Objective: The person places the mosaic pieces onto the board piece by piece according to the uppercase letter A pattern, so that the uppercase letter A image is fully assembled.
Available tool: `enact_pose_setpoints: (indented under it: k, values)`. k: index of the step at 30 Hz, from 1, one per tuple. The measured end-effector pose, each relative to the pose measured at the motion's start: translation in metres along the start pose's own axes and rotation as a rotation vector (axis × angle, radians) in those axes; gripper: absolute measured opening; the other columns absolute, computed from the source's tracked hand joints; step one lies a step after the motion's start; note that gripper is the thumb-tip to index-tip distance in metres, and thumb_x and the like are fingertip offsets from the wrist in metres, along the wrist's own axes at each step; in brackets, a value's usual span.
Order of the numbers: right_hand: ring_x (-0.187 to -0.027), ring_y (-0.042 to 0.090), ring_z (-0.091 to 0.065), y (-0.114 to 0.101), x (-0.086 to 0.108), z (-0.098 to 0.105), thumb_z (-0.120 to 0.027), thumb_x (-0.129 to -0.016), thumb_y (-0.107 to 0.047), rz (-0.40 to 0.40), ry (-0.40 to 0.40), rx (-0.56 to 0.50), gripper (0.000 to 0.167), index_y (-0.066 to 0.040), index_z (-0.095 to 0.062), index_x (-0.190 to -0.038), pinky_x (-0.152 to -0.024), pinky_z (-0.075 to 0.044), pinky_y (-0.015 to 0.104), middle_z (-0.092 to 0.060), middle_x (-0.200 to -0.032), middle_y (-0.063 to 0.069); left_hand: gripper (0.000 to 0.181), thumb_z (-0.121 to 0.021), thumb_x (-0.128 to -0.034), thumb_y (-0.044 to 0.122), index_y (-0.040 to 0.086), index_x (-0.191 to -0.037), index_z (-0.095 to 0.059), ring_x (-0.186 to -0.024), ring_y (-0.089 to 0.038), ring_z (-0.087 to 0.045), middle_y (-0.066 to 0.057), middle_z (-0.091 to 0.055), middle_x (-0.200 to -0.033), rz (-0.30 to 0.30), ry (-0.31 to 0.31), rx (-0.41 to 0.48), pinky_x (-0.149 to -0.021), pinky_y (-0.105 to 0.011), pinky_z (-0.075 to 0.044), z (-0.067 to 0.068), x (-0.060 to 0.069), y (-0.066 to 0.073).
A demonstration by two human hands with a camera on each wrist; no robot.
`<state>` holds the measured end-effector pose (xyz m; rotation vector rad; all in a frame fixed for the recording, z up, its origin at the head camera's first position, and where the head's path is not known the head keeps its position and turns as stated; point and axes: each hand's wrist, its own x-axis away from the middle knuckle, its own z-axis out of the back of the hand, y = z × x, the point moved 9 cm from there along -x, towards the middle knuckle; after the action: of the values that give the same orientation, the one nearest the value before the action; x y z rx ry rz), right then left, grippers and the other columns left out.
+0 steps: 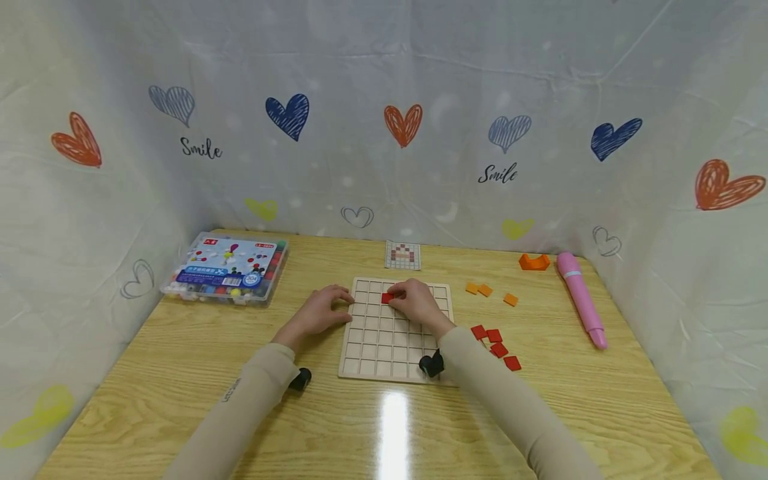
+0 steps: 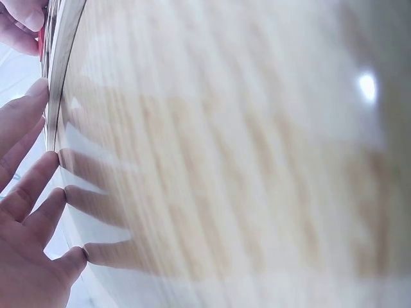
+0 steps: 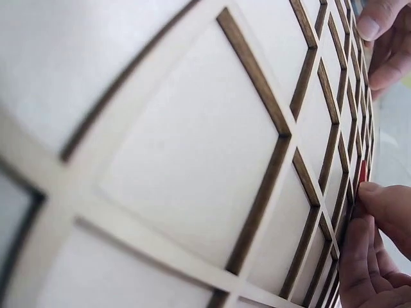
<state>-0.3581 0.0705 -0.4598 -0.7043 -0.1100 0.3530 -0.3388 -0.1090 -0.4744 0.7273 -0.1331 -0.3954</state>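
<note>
A pale wooden grid board (image 1: 369, 353) lies on the table in the head view. My right hand (image 1: 416, 303) pinches a red square tile (image 1: 387, 298) between thumb and fingers over the board's far part. In the right wrist view the same tile (image 3: 363, 171) stands out at the fingertips, tilted against the grid. Beside the board's left edge, my left hand (image 1: 318, 311) is spread with relaxed fingers. The left wrist view shows that hand's fingertips (image 2: 50, 160) resting on the tabletop and its thumb near the board's edge.
Several red tiles (image 1: 499, 350) lie right of the board, with orange tiles (image 1: 511, 300) farther back. Behind the board is a paper pattern card (image 1: 403, 255). A boxed kit (image 1: 231, 267) sits back left; an orange holder (image 1: 534, 262) and a pink pen-like stick (image 1: 581, 300) lie right.
</note>
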Motion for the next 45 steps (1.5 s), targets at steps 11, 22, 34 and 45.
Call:
enact_pose_setpoints:
  k: [11, 22, 34, 45]
  values:
    - [-0.090, 0.021, -0.062, 0.002, 0.000, 0.000, -0.068, -0.091, -0.007, -0.021, 0.005, 0.000, 0.024, -0.004, -0.072, -0.114, -0.082, -0.052, 0.037, -0.069, -0.108, 0.010, 0.031, -0.073, -0.0887, 0.015, 0.004, -0.117, -0.066, -0.134, -0.039, -0.041, -0.019, -0.052, -0.139, -0.013, -0.010, -0.001, -0.114, -0.062, -0.016, -0.002, 0.000, 0.004]
    - [-0.095, 0.020, -0.063, 0.023, 0.015, 0.016, -0.064, -0.095, -0.016, -0.127, 0.102, -0.202, 0.025, -0.006, -0.069, -0.118, -0.078, -0.053, 0.033, -0.068, -0.107, 0.005, 0.031, -0.073, -0.0887, 0.016, 0.004, -0.117, -0.066, -0.133, -0.039, -0.043, -0.018, -0.052, -0.138, -0.003, -0.011, -0.013, -0.114, -0.062, -0.016, 0.000, 0.000, 0.003]
    - [-0.102, 0.021, -0.061, 0.044, 0.077, 0.050, -0.065, -0.095, -0.024, -0.221, 0.182, -0.288, 0.033, -0.008, -0.066, -0.124, -0.089, -0.051, 0.039, -0.067, -0.112, 0.005, 0.031, -0.073, -0.0884, 0.016, 0.004, -0.117, -0.066, -0.134, -0.038, -0.041, -0.017, -0.052, -0.139, 0.011, -0.007, 0.006, -0.115, -0.062, -0.011, 0.000, 0.002, 0.003]
    - [-0.103, 0.020, -0.063, 0.082, 0.155, 0.070, -0.067, -0.094, -0.023, -0.234, 0.271, -0.197, 0.033, -0.007, -0.066, -0.123, -0.088, -0.053, 0.031, -0.068, -0.113, 0.006, 0.031, -0.073, -0.0885, 0.016, 0.005, -0.117, -0.066, -0.136, -0.039, -0.039, -0.017, -0.051, -0.140, 0.028, -0.011, 0.013, -0.115, -0.062, -0.010, -0.001, 0.002, 0.001]
